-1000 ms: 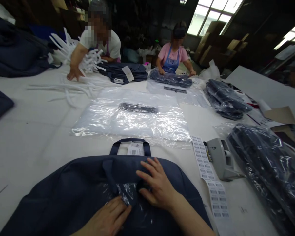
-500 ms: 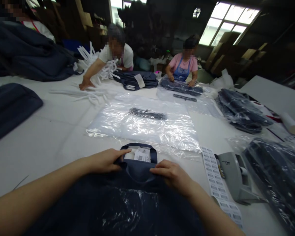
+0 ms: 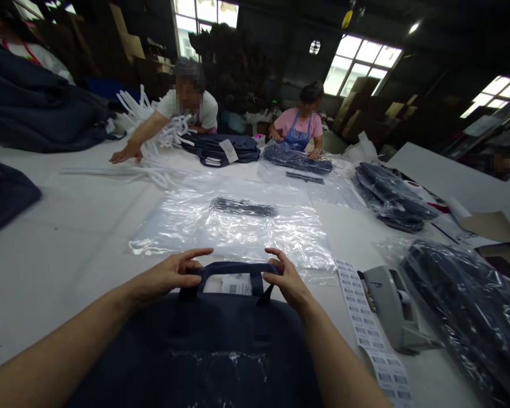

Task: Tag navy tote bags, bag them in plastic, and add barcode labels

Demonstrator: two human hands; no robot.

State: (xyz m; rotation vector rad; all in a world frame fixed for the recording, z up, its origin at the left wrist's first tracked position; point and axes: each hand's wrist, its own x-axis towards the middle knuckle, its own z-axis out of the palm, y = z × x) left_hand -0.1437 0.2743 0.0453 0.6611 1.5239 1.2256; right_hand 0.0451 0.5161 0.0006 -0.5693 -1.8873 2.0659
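Observation:
A navy bag (image 3: 221,345) lies directly in front of me, with its handle (image 3: 238,267) toward the far side. My left hand (image 3: 172,275) grips the handle's left end between thumb and curled fingers, index finger stretched out. At the other end, my right hand (image 3: 289,280) pinches the strap, its index finger also extended. Through the handle loop shows a white printed tag (image 3: 237,284). A glossy clear patch (image 3: 221,365) sits on the bag's face. The bag's lower part runs out of view.
Beyond the bag lies a stack of clear plastic bags (image 3: 233,232). To the right are a barcode label strip (image 3: 359,306), a grey tape dispenser (image 3: 397,306) and plastic-wrapped navy bags (image 3: 463,306). Two co-workers (image 3: 191,102) stand across the table, near white strips (image 3: 153,124).
Both hands have shifted from the bag's top edge onto its handle, which now stands raised between them. My view has swung slightly to the right.

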